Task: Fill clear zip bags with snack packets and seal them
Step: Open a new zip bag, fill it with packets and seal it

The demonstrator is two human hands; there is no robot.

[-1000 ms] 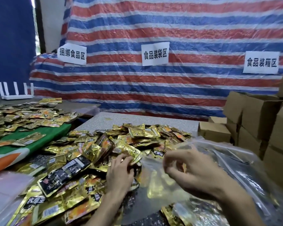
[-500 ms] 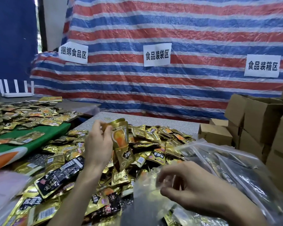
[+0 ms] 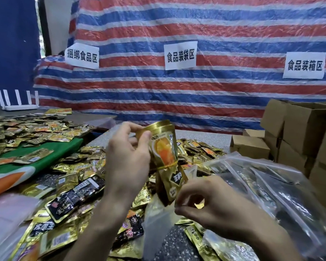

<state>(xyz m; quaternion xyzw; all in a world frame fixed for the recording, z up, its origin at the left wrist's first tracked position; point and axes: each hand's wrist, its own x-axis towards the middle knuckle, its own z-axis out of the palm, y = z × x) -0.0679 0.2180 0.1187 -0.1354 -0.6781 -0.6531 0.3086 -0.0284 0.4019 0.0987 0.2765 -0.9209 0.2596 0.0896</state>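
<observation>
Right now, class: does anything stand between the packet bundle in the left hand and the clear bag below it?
Nothing visible does. The left hand holds the packet bundle upright, its lower end right at the clear bag, whose edge the right hand pinches.

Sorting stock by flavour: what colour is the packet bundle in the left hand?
Gold packet bundle, orange picture on front; head view.
</observation>
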